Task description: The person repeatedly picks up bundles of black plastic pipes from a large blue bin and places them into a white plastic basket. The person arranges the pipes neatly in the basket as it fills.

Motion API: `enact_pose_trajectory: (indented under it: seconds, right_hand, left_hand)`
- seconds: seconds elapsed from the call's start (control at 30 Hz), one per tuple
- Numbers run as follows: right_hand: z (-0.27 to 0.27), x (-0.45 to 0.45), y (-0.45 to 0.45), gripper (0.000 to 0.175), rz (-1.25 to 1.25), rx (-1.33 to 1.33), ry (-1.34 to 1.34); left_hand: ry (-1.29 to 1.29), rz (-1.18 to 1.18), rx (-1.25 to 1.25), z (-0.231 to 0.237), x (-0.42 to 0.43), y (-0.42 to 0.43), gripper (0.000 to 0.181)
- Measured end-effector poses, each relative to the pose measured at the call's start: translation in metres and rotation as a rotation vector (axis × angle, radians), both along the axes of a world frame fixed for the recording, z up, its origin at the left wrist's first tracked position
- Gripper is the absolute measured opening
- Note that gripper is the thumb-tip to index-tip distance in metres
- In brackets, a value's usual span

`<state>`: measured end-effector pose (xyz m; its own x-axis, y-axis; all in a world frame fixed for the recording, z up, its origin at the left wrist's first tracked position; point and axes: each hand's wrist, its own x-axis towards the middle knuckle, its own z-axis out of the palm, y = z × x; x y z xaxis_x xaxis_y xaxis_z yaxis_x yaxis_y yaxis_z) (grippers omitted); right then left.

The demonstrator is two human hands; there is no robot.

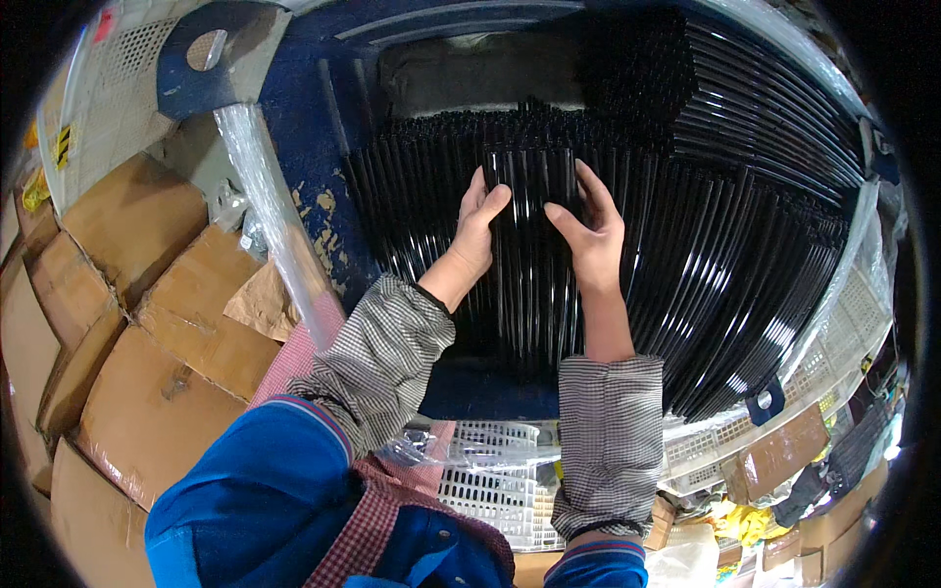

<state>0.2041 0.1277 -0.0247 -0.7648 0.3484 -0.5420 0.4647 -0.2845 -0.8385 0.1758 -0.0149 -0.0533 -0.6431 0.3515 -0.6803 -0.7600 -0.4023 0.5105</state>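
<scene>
My left hand and my right hand hold a bundle of glossy black rods or tubes between them, one hand at each side, thumbs on top near the far end. Beneath and around the bundle lie long rows of similar black rods, side by side inside a dark blue bin. At the far right of the bin another stack of black rods lies crosswise to them. Whether the rods are hollow cannot be told.
Cardboard boxes are piled on the left, beside plastic-wrapped edging. White perforated plastic crates stand below the bin's near edge. A dark sheet or panel lies at the far side. Yellow plastic lies at the lower right.
</scene>
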Motion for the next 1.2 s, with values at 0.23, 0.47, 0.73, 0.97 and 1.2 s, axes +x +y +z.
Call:
enact_pose_trajectory:
  seconds: [0.23, 0.47, 0.73, 0.97, 1.2]
  right_hand:
    - [0.037, 0.018, 0.027, 0.065, 0.204, -0.142, -0.135]
    - [0.036, 0.108, 0.026, 0.104, 0.243, -0.341, -0.135]
    - [0.060, 0.075, -0.006, 0.050, -0.124, -0.260, -0.017]
    - [0.212, 0.042, -0.011, 0.054, -0.429, -0.218, 0.064]
    - [0.308, 0.147, -0.053, 0.067, -0.755, 0.202, 0.038]
  left_hand:
    - [-0.055, -0.234, 0.080, 0.018, 0.001, 0.006, 0.074]
    - [0.079, -0.336, 0.165, 0.037, 0.076, -0.017, 0.099]
    - [0.111, -0.224, 0.009, 0.062, 0.041, 0.007, 0.062]
    - [0.066, -0.395, 0.067, 0.221, -0.021, 0.030, 0.053]
    - [0.048, -0.814, 0.416, 0.300, 0.052, 0.030, 0.050]
